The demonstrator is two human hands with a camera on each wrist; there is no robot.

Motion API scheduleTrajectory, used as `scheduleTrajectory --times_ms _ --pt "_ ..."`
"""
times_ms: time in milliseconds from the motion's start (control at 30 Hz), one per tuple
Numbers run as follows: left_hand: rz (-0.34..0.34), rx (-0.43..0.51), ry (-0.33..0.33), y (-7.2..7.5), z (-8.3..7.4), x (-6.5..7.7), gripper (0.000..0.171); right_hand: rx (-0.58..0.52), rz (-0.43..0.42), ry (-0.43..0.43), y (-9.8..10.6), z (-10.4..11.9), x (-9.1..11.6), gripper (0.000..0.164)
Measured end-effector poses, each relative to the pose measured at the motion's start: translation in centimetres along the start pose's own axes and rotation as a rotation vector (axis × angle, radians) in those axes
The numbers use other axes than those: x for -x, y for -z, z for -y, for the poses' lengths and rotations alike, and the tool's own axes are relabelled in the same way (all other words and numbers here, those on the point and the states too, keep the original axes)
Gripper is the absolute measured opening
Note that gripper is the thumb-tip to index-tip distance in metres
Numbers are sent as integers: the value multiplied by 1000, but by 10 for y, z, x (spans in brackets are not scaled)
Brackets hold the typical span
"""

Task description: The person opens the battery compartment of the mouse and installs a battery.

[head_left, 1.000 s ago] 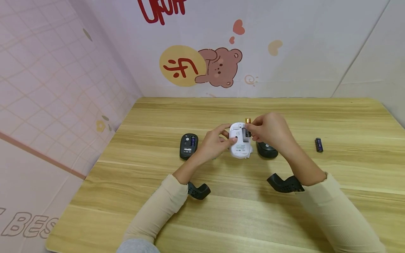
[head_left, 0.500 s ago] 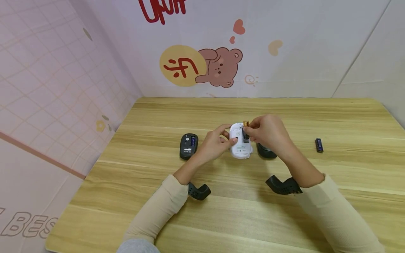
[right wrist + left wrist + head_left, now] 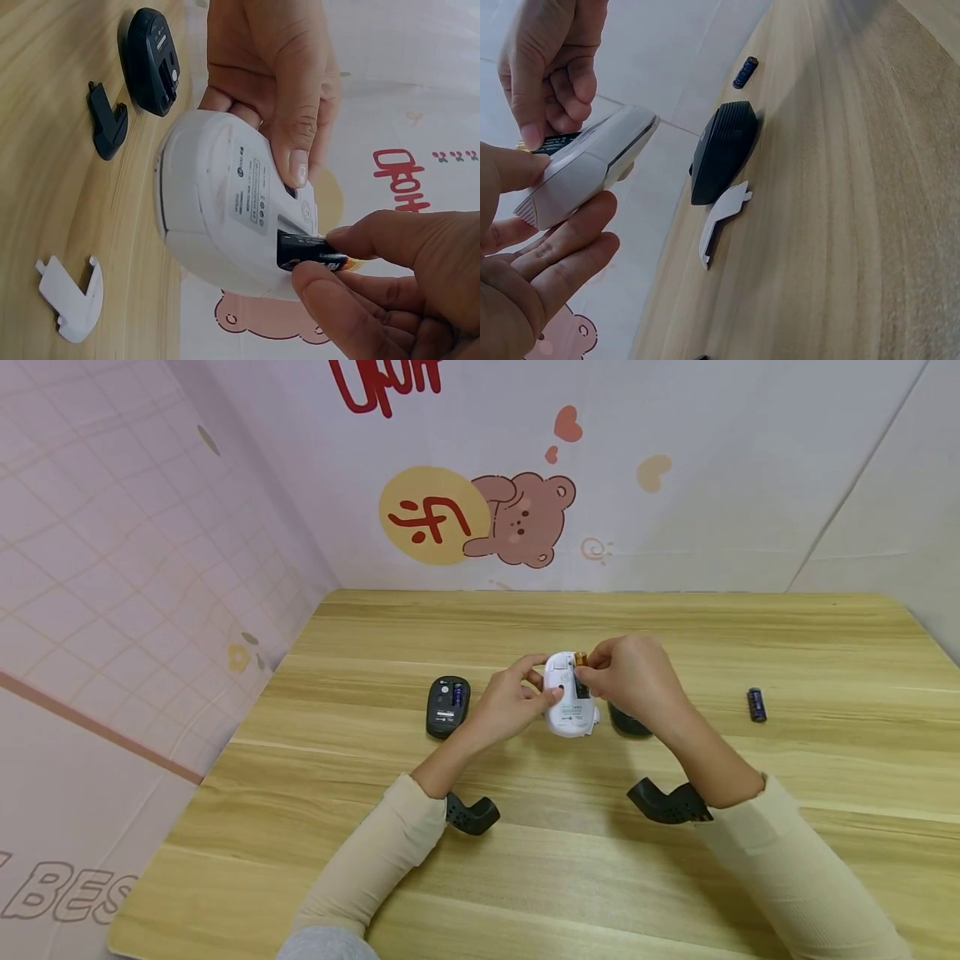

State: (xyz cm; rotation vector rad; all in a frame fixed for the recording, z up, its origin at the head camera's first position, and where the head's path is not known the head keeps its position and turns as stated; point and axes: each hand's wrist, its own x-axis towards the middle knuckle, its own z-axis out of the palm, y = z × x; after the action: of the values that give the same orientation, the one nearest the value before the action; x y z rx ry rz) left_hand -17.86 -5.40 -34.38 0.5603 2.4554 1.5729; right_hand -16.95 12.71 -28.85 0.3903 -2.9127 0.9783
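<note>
1 battery (image 3: 309, 252), pinched by the right hand (image 3: 633, 672), had moved deeper into the white mouse (image 3: 206, 206), apparently partly seated; the left hand (image 3: 508, 700) gripped the mouse.

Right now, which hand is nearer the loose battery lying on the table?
Right. In the head view, the right hand is left of the loose battery, apart from it; the left hand is farther left, gripping the white mouse.
</note>
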Motion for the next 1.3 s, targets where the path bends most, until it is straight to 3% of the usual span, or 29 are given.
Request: scheduleTrajectory --times_ms 433,733,933,1167,1300 --pt "-1 -6 3 -1 0 0 51 25 38 2 3 -2 0 14" --pt "-5 0 12 0 0 1 51 -43 62 -41 7 -11 0 37" --pt "-1 7 -2 0 -2 1 51 -181 155 -86 4 -18 -4 50" --pt "-2 24 -16 -1 -4 1 51 -359 237 -152 0 -22 -6 50" --pt "-4 16 -16 -1 -4 1 51 -404 254 -168 -1 -22 -6 51"
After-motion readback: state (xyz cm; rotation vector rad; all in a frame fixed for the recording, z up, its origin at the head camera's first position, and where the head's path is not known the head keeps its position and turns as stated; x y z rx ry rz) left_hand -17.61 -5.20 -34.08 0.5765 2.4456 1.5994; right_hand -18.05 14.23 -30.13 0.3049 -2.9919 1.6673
